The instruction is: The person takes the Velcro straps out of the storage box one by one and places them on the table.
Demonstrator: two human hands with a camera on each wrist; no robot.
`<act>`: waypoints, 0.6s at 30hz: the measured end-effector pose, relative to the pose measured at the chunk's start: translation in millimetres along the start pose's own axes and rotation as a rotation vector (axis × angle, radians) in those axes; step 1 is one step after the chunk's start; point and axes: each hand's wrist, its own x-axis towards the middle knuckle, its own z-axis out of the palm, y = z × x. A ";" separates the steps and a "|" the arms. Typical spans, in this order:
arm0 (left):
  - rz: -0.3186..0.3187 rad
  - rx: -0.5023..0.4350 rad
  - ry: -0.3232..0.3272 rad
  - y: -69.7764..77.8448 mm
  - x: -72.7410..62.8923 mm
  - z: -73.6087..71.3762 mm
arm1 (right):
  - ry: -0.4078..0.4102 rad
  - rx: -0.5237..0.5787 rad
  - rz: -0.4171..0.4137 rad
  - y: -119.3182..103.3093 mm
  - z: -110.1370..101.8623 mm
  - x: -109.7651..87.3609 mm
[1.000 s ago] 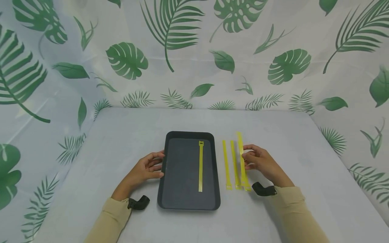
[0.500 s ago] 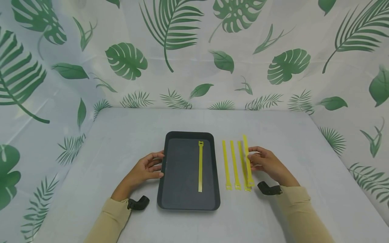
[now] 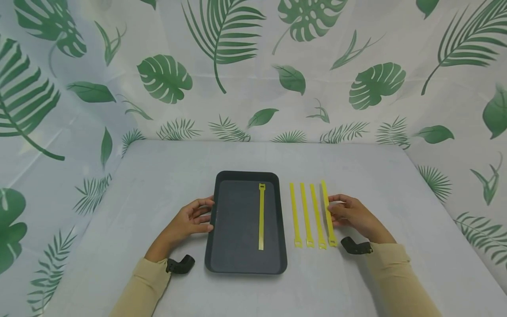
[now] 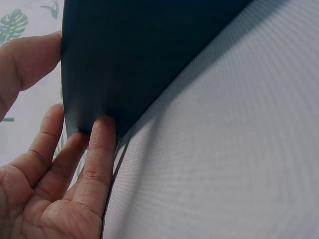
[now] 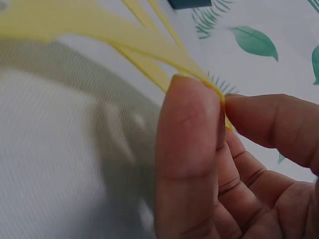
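Note:
My right hand [image 3: 354, 216] pinches a yellow cable tie [image 3: 330, 231] between thumb and fingertips, near its middle. The tie stands lengthwise, its slotted head toward me, close over the table. In the right wrist view the pinched cable tie [image 5: 134, 45] runs off to the upper left. Left of it lie three more yellow cable ties [image 3: 318, 215], side by side. My left hand [image 3: 188, 220] rests its fingertips on the left side of a dark grey tray [image 3: 233, 220]. The left wrist view has relaxed fingers [image 4: 102, 149] against the tray's outer wall. One yellow cable tie [image 3: 261, 220] lies inside the tray, head away from me.
A white cloth-covered table [image 3: 178, 167] carries everything. Behind it and along both sides hangs a white curtain with green leaf prints [image 3: 166, 79]. Black wrist cameras [image 3: 181, 265] sit at both sleeve cuffs.
My right hand has moved right and lowered its cable tie, drawing it apart from the third tie in the row. My left hand and the tray have stayed put.

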 end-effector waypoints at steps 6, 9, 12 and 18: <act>0.004 0.003 0.002 -1.7 0.3 -0.9 | 0.031 -0.053 0.052 -0.1 0.9 0.9; 0.007 0.006 0.004 -1.7 0.3 -0.9 | 0.048 -0.082 0.074 0.3 1.9 3.6; 0.004 0.019 0.008 -1.1 0.2 -0.7 | 0.066 -0.099 0.092 -0.2 2.9 5.4; 0.001 0.031 0.007 -1.2 0.5 0.0 | 0.114 -0.180 0.104 -3.5 8.0 6.1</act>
